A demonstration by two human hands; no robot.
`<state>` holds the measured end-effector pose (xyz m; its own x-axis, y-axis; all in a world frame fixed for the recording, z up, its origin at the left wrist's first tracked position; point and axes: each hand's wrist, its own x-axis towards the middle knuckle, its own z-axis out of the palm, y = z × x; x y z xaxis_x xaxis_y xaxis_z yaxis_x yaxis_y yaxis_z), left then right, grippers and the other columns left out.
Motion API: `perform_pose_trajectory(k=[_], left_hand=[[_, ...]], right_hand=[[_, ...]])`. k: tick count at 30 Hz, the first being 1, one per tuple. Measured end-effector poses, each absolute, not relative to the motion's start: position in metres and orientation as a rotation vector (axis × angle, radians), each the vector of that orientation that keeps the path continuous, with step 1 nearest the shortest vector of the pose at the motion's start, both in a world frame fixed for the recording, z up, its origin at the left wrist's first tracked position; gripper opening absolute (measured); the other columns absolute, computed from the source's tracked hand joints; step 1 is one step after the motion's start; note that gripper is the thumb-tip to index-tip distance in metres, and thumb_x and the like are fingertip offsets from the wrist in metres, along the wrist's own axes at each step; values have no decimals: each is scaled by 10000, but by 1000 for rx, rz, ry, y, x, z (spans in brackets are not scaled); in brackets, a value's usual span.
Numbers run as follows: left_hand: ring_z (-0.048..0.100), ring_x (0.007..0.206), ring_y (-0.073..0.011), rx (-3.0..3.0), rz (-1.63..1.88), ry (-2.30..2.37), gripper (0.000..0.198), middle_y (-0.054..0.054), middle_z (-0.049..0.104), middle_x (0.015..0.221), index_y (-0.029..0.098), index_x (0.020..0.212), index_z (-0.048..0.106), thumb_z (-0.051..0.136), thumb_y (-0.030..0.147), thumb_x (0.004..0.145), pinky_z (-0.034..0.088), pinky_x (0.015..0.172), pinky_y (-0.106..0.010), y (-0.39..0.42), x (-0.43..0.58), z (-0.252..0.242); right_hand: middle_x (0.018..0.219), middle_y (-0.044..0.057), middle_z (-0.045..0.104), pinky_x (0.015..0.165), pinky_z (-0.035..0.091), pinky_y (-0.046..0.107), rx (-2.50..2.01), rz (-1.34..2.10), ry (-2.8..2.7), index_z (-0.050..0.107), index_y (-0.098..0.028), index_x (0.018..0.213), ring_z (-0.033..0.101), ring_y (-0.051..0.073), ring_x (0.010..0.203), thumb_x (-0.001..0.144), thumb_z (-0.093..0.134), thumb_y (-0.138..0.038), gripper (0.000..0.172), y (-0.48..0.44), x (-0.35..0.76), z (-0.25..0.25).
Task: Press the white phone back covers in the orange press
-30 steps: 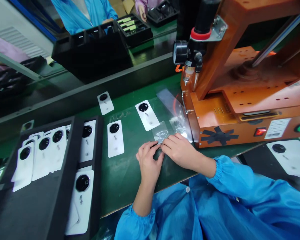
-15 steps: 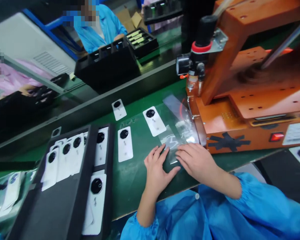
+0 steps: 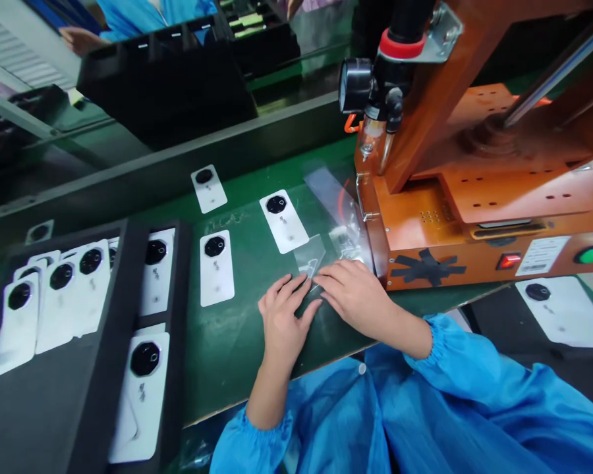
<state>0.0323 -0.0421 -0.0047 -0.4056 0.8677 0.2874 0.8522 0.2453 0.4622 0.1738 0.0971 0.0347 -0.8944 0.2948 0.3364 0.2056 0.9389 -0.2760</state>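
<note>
A small clear plastic film [image 3: 310, 253] lies on the green work mat, its lower end between my hands. My left hand [image 3: 282, 322] has its fingertips on the film's left edge, with the thumb bent in towards them. From the other side, my right hand [image 3: 358, 297] holds the film with fingers pressed together; its thumb is hidden underneath. Just above the film rests a white phone back panel [image 3: 285, 227] with a black round camera area. Two similar panels, a nearer one [image 3: 217, 273] and a farther one [image 3: 209, 191], lie to the left.
Black foam trays [image 3: 178, 296] with several white panels stand at left. An orange press machine [image 3: 425, 217] with a gauge fills the right, crumpled clear film [image 3: 346, 242] beside it. Another panel [image 3: 563, 309] lies at far right. Across the ledge, a person's hand [image 3: 82, 41] is near black bins [image 3: 163, 85].
The camera view has shifted, so the bench appears farther left and higher. My hands have come closer together over the clear film, the left thumb drawn in towards its fingers.
</note>
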Motion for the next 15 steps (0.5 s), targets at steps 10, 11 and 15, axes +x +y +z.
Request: perform_pose_trajectory(k=[10,11,15], left_hand=[[552,1291,-303,1711,852,2471,194,-39,715,1301,276,1096,743,667,247,919,393,1034,-505,-43,34,-6],[545,1297,-300,1703,844,2470,226,-38,710,1311,279,1130,734,666,242,917,388,1040,-505,-43,34,-4],[476,1364,-314,1685,750,2425,450,-57,628,1436,273,1325,640,703,324,883,355,1079,-519,-43,38,5]], right_hand=[[912,64,660,718,355,373,-16,-89,-2816,687,-144,988,513,224,856,1023,439,-126,251,95,161,42],[900,68,657,710,352,374,2,-114,-2810,686,-147,963,510,225,847,1019,434,-120,259,95,161,42],[896,109,661,697,383,392,12,-123,-2813,684,-135,905,526,242,839,989,445,-120,253,91,174,45]])
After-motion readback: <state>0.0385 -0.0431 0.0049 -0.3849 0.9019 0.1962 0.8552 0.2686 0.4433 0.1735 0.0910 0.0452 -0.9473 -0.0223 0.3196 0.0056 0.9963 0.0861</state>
